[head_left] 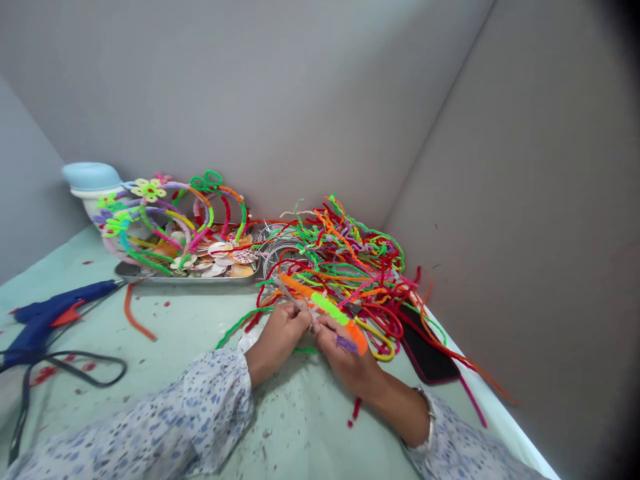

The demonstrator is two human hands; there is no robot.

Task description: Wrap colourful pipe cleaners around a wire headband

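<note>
1. Left hand (pixel 280 337): clenching a slim grey metal tool (pixel 289 297), its tip pointing toward the far edge of the bench.
2. Right hand (pixel 345 357): grasping an orange-and-green pipe-cleaner piece (pixel 327 310) just beside the left hand, near the bench's front edge.
3. Risk: tangled pipe cleaners (pixel 350 260) are spilling toward the right edge, so a sudden pull could snag strands and drag them off.
4. Surface: a mint-green bench (pixel 60 267) is carrying a blue hot glue gun (pixel 55 313), a metal tray (pixel 185 279) of pipe-cleaner headbands (pixel 170 220), and a phone (pixel 425 350).
5. Room: grey card walls (pixel 250 87) are enclosing the far corner.
</note>
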